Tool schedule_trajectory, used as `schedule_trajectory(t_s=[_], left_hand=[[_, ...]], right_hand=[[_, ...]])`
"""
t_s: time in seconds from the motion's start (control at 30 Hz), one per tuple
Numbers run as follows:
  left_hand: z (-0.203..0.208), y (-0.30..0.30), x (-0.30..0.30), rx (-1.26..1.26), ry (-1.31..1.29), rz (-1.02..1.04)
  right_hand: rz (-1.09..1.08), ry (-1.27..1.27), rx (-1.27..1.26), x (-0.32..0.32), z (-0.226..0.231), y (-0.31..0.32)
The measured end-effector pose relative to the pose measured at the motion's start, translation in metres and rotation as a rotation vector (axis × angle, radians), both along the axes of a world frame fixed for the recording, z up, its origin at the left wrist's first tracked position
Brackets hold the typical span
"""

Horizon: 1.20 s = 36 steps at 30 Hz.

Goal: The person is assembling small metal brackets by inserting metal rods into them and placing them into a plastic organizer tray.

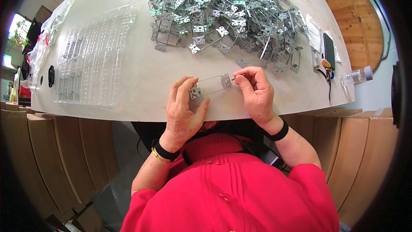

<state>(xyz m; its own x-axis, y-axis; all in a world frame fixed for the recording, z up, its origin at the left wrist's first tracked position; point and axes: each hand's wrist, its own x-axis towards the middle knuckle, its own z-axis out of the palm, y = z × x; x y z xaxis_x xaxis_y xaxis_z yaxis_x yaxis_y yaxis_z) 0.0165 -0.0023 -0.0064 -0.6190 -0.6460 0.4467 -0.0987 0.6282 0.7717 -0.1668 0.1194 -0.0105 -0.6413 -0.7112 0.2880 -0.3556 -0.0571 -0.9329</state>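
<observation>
Red shirt point(227, 193); frame point(225, 81) between left hand point(181, 111), gripping it, and right hand point(259, 96), pinching rod point(234, 79).

Tray point(102, 75) left of bracket pile point(227, 15)

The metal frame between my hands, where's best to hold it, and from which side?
Probably by the metal frame's left end plate, coming from the left with the left hand. That flat, perforated plate looks stiffer than the thin rods, which might flex, and the right hand is pinching a slender piece at the other end.
</observation>
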Motion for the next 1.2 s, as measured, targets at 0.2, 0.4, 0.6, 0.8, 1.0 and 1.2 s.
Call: schedule_trajectory(t_s=[0.2, 0.4, 0.6, 0.8, 1.0, 1.2], left_hand=[[-0.002, 0.0, 0.001, -0.012, -0.03, -0.03], [0.0, 0.001, 0.003, 0.071, 0.006, -0.036], [0.014, 0.003, 0.009, 0.2, -0.011, -0.028], [0.025, 0.004, 0.012, 0.589, -0.086, -0.005], [0.021, -0.004, 0.009, 0.624, -0.133, 0.137], [0.006, -0.017, 0.017, 0.193, -0.148, 0.263]], right_hand=[[-0.015, -0.024, 0.003, -0.001, -0.001, 0.0], [-0.012, -0.081, -0.043, -0.001, -0.004, -0.001], [-0.031, -0.122, -0.092, -0.002, -0.003, -0.001], [-0.025, -0.134, -0.087, -0.002, -0.004, -0.001], [-0.025, -0.138, -0.072, -0.002, -0.004, -0.001], [-0.027, -0.128, -0.063, -0.002, -0.003, 0.0]])
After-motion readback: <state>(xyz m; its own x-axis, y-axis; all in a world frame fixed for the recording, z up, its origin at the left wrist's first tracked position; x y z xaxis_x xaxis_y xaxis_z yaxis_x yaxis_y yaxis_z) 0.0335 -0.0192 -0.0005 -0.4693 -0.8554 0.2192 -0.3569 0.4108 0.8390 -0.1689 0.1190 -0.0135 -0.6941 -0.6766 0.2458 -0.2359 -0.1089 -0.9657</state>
